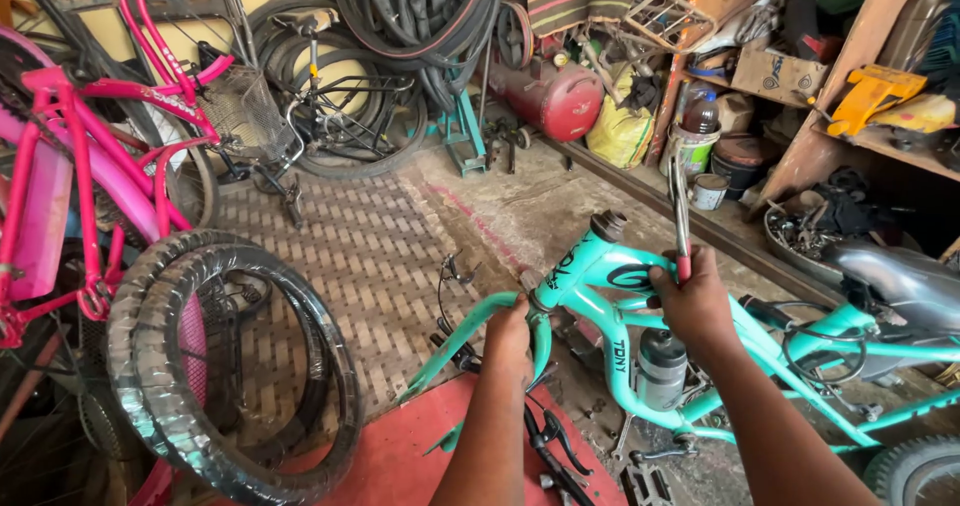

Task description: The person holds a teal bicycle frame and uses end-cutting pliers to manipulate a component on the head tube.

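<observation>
Left hand (508,341) closes around the crown of the teal fork (470,334); right hand (692,301) grips a red-handled tool (681,216) beside the head tube (607,228). The fork sits under the teal frame (640,346), apparently seated; wheel and handlebars remain unfitted.

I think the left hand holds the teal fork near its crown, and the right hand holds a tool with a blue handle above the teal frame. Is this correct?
Not entirely. In the head view the tool in the right hand has a red handle, not a blue one. The rest is right: the left hand grips the teal fork near its crown, and the tool stands above the teal frame.
</observation>
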